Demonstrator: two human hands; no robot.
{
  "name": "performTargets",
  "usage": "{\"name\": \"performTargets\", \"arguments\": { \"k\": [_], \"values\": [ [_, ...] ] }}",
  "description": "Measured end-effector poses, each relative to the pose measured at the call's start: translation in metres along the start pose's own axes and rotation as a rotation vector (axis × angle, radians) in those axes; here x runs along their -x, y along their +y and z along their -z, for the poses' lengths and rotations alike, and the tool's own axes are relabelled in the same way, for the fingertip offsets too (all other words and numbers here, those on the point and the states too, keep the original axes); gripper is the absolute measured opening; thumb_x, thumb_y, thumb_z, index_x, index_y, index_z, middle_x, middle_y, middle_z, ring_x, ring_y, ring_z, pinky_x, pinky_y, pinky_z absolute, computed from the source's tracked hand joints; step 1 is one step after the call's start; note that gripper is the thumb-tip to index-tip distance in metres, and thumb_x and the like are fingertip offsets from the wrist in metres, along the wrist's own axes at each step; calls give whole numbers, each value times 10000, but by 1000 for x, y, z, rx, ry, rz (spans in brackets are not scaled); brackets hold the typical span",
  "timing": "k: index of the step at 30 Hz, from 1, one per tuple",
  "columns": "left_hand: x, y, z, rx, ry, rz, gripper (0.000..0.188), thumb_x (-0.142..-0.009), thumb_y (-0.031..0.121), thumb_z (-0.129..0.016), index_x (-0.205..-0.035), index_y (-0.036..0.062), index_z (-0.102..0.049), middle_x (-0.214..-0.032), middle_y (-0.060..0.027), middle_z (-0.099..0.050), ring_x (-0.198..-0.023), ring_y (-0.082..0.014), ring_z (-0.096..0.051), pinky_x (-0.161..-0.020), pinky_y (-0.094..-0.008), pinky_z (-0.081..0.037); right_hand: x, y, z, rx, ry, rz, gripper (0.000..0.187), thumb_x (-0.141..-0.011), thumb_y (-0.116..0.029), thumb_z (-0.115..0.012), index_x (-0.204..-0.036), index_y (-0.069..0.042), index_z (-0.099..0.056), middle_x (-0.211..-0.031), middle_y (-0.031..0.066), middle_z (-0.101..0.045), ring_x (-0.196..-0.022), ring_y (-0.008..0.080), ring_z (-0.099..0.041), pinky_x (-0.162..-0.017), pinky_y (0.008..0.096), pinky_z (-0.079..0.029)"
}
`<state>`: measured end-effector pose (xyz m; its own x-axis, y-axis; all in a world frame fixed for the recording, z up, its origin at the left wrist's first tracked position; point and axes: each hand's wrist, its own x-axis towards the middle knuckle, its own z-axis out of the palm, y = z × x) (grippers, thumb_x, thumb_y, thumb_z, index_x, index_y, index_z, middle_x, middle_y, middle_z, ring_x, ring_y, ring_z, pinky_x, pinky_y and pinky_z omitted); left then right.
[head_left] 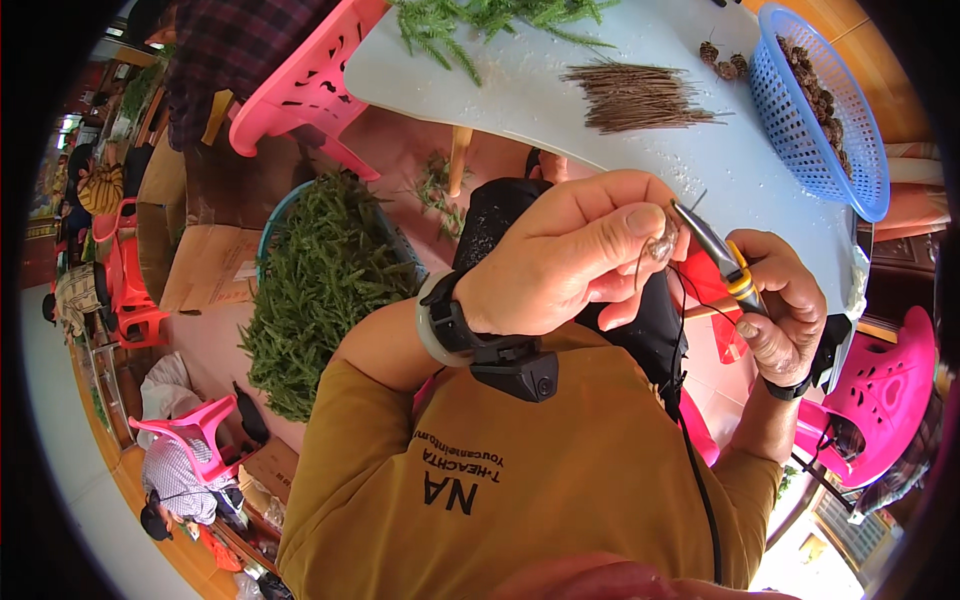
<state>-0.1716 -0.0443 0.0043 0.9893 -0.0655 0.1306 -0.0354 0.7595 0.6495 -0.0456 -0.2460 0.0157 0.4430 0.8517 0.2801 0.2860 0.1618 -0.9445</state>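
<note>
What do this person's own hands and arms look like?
The left hand and right hand are ungloved. The left wrist carries a black strap, pale band and black boxy device; the right, a black wristband. Mustard-brown fabric sleeves leave the forearms bare.

The pliers [715, 248] have smooth, shiny metal jaws, and their handles [744, 289] look like plastic. The pale surface [540, 112] is smooth, with a soft gloss. The perforated basket [796, 138] is of plastic, slightly glossy. The pine cones [726, 70] look rough and matt; the T-shirt [570, 490] is matt cloth.
</note>
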Motion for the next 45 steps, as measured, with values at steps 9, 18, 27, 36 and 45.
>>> {"name": "performTargets", "arguments": {
  "k": [9,18,27,36,45],
  "values": [
    [1,-7,5,117,107,-38,248,-960,221,-390,-1124,60,-485,-739,10,-388,-495,-46,-321,-429,-242,-399,-7,-17,-7,734,30,256,316,-696,-162,-744,-880,25,-566,-1016,227,-554,-831,290,-574,-724,325,-469],
    [-1,-5,4,106,162,-9,223,-951,260,-416,-998,54,-489,-731,27,-386,-494,-36,-317,-435,-235,-397,-10,-21,-9,905,34,289,299,-678,-141,-746,-865,-1,-560,-1026,234,-545,-803,305,-578,-677,340,-482],
    [-1,-5,6,-82,154,-134,253,-950,266,-422,-971,23,-485,-727,26,-402,-493,-26,-313,-444,-221,-384,1,-28,-5,722,99,233,298,-689,-173,-738,-850,4,-560,-1034,244,-537,-829,303,-566,-688,351,-489],
    [0,-6,-1,-132,281,-88,244,-945,260,-442,-1002,28,-492,-727,19,-409,-508,-31,-323,-461,-218,-377,-12,-39,-11,992,-14,375,306,-682,-174,-738,-844,10,-554,-1018,256,-540,-825,313,-567,-668,357,-487],
    [0,-10,-2,27,224,-148,237,-948,263,-435,-1046,53,-485,-740,17,-419,-533,-46,-355,-485,-237,-376,-2,-24,-14,769,77,270,289,-702,-163,-738,-844,5,-550,-1016,257,-546,-803,305,-571,-665,337,-473]
  ]
}}
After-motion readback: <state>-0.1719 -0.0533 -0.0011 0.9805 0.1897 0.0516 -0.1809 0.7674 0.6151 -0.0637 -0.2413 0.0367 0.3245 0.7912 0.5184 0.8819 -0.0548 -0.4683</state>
